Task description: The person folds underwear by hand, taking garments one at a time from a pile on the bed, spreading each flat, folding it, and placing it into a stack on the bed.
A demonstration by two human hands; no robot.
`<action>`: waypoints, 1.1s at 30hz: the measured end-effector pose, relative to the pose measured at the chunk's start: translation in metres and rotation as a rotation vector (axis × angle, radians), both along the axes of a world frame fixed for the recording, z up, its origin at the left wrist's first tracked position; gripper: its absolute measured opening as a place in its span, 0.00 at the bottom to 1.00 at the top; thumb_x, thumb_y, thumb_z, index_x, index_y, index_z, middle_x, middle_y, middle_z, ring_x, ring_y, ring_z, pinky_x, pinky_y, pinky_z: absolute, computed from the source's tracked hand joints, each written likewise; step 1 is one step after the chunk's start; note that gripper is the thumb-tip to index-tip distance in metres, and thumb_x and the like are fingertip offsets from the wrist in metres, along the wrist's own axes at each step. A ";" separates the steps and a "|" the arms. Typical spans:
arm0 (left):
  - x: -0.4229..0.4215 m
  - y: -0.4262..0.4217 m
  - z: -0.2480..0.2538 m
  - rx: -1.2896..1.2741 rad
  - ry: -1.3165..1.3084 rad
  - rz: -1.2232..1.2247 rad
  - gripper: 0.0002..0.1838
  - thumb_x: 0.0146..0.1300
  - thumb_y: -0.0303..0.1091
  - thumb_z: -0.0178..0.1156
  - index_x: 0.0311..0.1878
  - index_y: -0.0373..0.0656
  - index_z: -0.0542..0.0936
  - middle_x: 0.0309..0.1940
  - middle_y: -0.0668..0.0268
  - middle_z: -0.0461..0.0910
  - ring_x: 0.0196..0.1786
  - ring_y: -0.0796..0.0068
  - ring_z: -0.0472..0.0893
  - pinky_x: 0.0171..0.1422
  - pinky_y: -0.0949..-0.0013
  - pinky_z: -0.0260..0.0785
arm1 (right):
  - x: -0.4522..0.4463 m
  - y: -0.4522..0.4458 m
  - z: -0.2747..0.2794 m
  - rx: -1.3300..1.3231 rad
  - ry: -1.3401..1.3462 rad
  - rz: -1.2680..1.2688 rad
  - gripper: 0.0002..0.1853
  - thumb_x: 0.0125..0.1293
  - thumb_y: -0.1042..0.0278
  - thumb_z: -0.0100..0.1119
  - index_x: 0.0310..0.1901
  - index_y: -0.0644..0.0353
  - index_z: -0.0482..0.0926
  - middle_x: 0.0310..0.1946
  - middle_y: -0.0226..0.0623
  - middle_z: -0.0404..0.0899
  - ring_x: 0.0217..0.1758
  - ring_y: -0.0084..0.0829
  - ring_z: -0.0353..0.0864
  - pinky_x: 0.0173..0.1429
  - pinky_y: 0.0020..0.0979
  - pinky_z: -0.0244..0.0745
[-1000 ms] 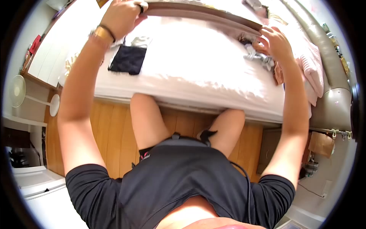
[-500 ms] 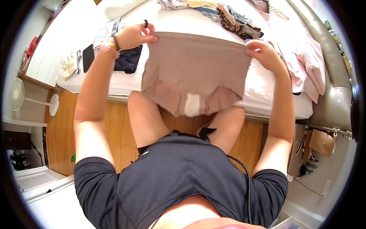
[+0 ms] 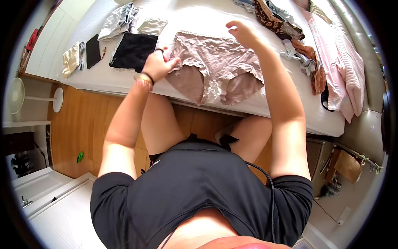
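A pair of taupe underwear (image 3: 219, 52), wrinkled and with a pale gusset, lies spread on the front of the bed, waistband toward the far side. My left hand (image 3: 157, 65), with a dark band and bracelets at the wrist, is at its left edge; the thumb stands apart from the fingers and overlaps the fabric. Above the right part of the waistband, my right hand (image 3: 244, 34) hovers with loosely bent fingers and no cloth visible in them. Just left of my left hand sits a folded black garment (image 3: 133, 50).
White bedding (image 3: 199, 16) holds a folded light garment (image 3: 152, 25), a striped white garment (image 3: 120, 21), a dark phone (image 3: 93, 52) and folded yellow cloth (image 3: 71, 59). Rumpled clothes (image 3: 277, 23) and pink bedding (image 3: 346, 70) lie right. A fan (image 3: 58, 99) stands on the left.
The underwear, held stretched up between both hands, is now down on the bed. My right hand has let go and moved left and up; my left hand has come down and right.
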State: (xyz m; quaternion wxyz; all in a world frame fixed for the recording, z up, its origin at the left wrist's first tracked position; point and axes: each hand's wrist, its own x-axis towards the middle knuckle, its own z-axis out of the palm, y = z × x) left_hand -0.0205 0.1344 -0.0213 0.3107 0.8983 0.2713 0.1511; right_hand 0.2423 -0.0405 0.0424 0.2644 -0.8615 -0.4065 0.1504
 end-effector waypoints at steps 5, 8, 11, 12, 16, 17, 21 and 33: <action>-0.031 -0.034 -0.020 -0.086 -0.006 0.162 0.27 0.53 0.42 0.69 0.52 0.35 0.77 0.33 0.53 0.82 0.36 0.59 0.82 0.43 0.61 0.75 | -0.029 0.102 -0.055 0.127 0.079 0.397 0.23 0.57 0.85 0.52 0.55 0.57 0.77 0.57 0.43 0.75 0.59 0.38 0.75 0.60 0.33 0.73; -0.037 -0.041 -0.027 0.110 -0.085 0.120 0.21 0.54 0.39 0.68 0.48 0.37 0.80 0.24 0.60 0.80 0.27 0.65 0.80 0.36 0.66 0.73 | -0.039 0.142 -0.090 0.098 -0.115 0.673 0.32 0.47 0.92 0.51 0.57 0.59 0.76 0.61 0.44 0.71 0.62 0.41 0.73 0.62 0.36 0.71; -0.042 -0.035 -0.037 -0.007 -0.125 0.174 0.17 0.56 0.35 0.65 0.47 0.36 0.79 0.24 0.59 0.81 0.27 0.66 0.80 0.36 0.66 0.73 | -0.049 0.146 -0.082 0.027 -0.299 0.749 0.32 0.48 0.87 0.57 0.58 0.54 0.75 0.58 0.43 0.73 0.61 0.43 0.73 0.62 0.35 0.72; -0.043 -0.032 -0.043 -0.047 -0.151 0.197 0.17 0.57 0.34 0.64 0.47 0.36 0.79 0.24 0.58 0.81 0.27 0.67 0.80 0.36 0.66 0.73 | -0.054 0.145 -0.073 -0.037 -0.262 0.716 0.28 0.49 0.83 0.58 0.55 0.55 0.77 0.55 0.44 0.75 0.58 0.44 0.75 0.57 0.36 0.74; -0.046 -0.038 -0.054 -0.099 -0.350 0.263 0.11 0.62 0.32 0.61 0.43 0.34 0.78 0.25 0.64 0.81 0.26 0.76 0.79 0.33 0.70 0.72 | -0.066 0.155 -0.055 -0.057 0.240 0.271 0.17 0.52 0.81 0.56 0.45 0.58 0.79 0.46 0.43 0.78 0.48 0.46 0.77 0.49 0.38 0.74; -0.047 -0.038 -0.053 -0.240 -0.405 0.283 0.10 0.63 0.32 0.61 0.42 0.35 0.78 0.25 0.66 0.80 0.26 0.78 0.77 0.32 0.72 0.71 | -0.056 0.148 -0.058 0.017 0.002 0.432 0.15 0.52 0.81 0.55 0.43 0.58 0.79 0.44 0.43 0.78 0.45 0.45 0.77 0.47 0.38 0.73; -0.048 -0.052 -0.030 -0.529 -0.628 0.282 0.07 0.66 0.32 0.61 0.38 0.40 0.75 0.25 0.74 0.75 0.25 0.87 0.71 0.30 0.80 0.64 | -0.030 0.116 -0.057 0.516 -0.263 0.590 0.09 0.55 0.78 0.55 0.38 0.60 0.78 0.35 0.38 0.74 0.31 0.30 0.76 0.36 0.32 0.72; 0.033 -0.155 0.025 0.105 -0.486 -0.286 0.04 0.57 0.30 0.62 0.34 0.43 0.78 0.22 0.60 0.79 0.24 0.63 0.80 0.30 0.64 0.72 | 0.010 -0.020 -0.053 0.464 0.060 0.175 0.13 0.54 0.87 0.53 0.38 0.59 0.79 0.46 0.33 0.78 0.42 0.29 0.79 0.48 0.28 0.76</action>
